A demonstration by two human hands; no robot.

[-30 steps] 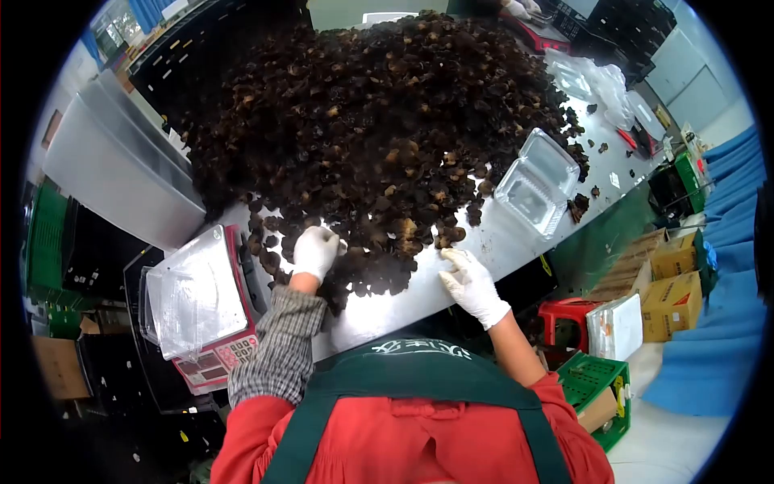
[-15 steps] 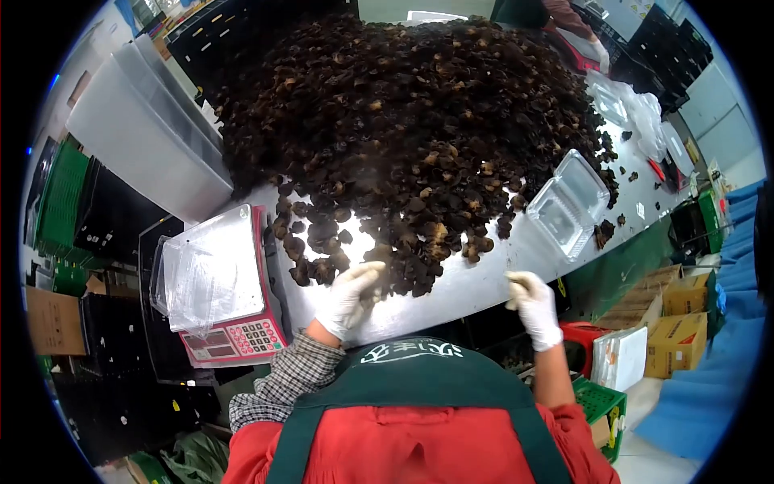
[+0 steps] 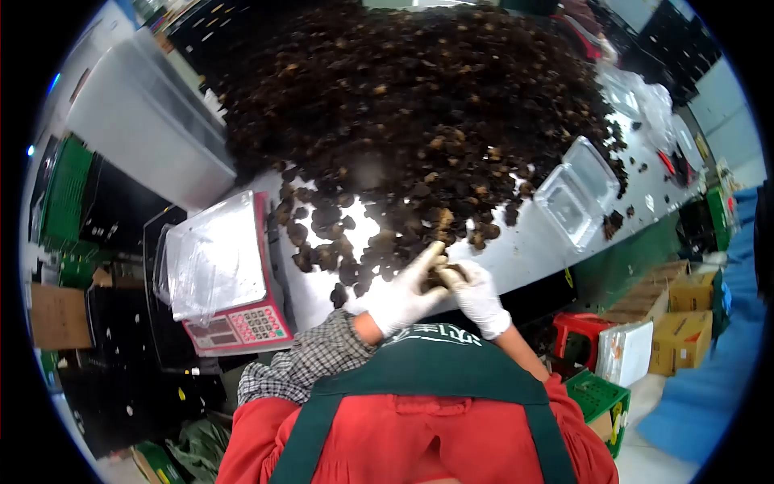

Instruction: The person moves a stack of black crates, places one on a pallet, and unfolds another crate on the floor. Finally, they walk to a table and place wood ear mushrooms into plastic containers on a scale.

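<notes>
Over the near edge of the counter (image 3: 516, 262), we are pinching a dark piece (image 3: 436, 279) between our left hand (image 3: 409, 295) and right hand (image 3: 477, 298). Beyond them, the dark heap (image 3: 387, 105) is spreading across the far side.

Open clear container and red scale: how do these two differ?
The container is colourless; the scale is red and silver. The container looks smaller here than the scale. The container lies open in two halves, while the scale has clear plastic on top. Both are near the dark heap.

a packing workroom (stacked crates, cardboard boxes (image 3: 680, 341), a digital scale (image 3: 222, 270)).
</notes>
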